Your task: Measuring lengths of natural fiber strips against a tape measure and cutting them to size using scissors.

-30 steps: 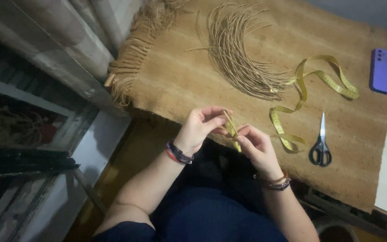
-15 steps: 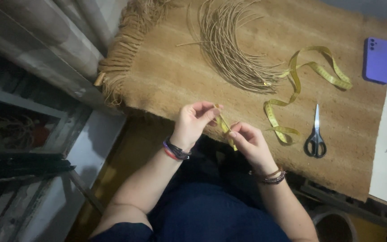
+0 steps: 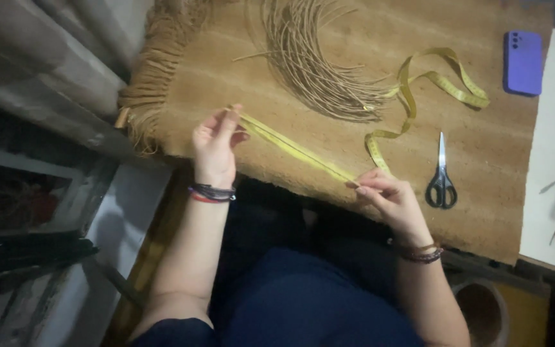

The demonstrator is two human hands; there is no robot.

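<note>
Lap: dark blue trousers (image 3: 309, 302) fill the bottom of the view, nearest the camera, below the edge of the tabletop.
Right hand: the right hand (image 3: 388, 198) is at the near edge of the mat, fingers (image 3: 369, 182) drawn together, pinching the measuring tape between thumb and fingertips; beaded bracelets circle the wrist.
Left hand: the left hand (image 3: 215, 142) is raised over the mat's near left part, its fingers (image 3: 229, 122) closed on the free end of the tape; dark and red bands sit on the wrist.
Measuring tape: the yellow measuring tape (image 3: 297, 149) runs taut and straight between the two pinches, slanting from upper left to lower right; beyond the right hand it goes slack and loops away over the mat toward the phone.
Mat: a tan woven mat (image 3: 226, 77) covers the tabletop, with a fringe along its left edge.
Scissors: black-handled scissors (image 3: 442, 177) lie flat just right of the right hand, blades pointing away.
Cords: a fan of thin tan cords (image 3: 309, 64) lies farther off, touching the tape's loops.
Phone: a purple phone (image 3: 523, 62) lies face down at the far right corner.
</note>
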